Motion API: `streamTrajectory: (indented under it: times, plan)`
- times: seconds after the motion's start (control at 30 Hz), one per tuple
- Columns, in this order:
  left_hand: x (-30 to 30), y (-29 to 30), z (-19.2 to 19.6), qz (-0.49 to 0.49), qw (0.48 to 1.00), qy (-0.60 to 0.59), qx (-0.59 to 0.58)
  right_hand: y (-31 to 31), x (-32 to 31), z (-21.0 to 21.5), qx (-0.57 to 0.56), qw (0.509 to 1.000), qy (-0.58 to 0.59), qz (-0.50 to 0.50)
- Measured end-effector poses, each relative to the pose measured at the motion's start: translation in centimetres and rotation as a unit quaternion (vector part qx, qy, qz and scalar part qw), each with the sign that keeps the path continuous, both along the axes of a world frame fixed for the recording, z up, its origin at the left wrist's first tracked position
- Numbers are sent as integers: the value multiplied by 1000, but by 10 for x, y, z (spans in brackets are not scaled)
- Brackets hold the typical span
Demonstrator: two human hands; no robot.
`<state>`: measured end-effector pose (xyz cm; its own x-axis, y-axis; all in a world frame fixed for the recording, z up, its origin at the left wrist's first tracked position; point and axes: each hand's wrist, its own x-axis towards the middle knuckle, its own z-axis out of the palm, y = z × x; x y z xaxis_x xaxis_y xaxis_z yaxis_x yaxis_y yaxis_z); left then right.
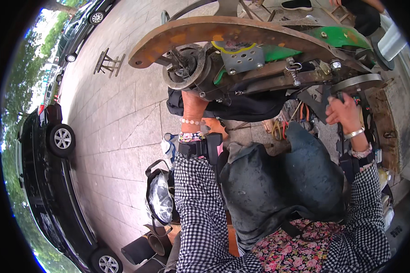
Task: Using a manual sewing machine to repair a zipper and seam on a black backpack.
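Observation:
A hand-cranked sewing machine (241, 32) with a rusty curved arm and green parts stands across the top of the view. My left hand (194, 105) reaches under its round metal head (187, 75), next to a black fabric piece (255, 108) below the machine. The fingers of this hand are hidden by the head and cloth. On the right, my right hand (345, 113) is closed, its fingers curled around a short dark handle (339, 96) just below the metal wheel (357, 83). A dark apron (278, 177) covers my lap.
Scissors (277, 131) and pliers (307, 113) lie on the ground beneath the machine. A wooden box (392, 123) stands at right, a black-strapped bag (159, 195) at left. Farther out are a small stool (108, 63) and a parked black car (45, 168). Another person (362, 16) sits at top right.

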<state>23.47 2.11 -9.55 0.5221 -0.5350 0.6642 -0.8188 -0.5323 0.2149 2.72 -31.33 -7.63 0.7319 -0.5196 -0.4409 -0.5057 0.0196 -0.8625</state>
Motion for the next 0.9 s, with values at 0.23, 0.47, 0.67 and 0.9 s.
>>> streamTrajectory:
  times: [0.23,0.47,0.67,0.9]
  plan:
    - [5,14,-12,5,997,23,67,-84,-19,36,-344,933,-51,-97]
    - [0,-8,3,-15,995,-19,97,-116,-25,-82,-337,939,19,-60]
    - [0,6,-17,-14,997,69,16,-17,-5,8,-85,996,-19,-31]
    - [1,3,-16,-35,993,111,-7,-168,-38,-17,-377,922,45,-76]
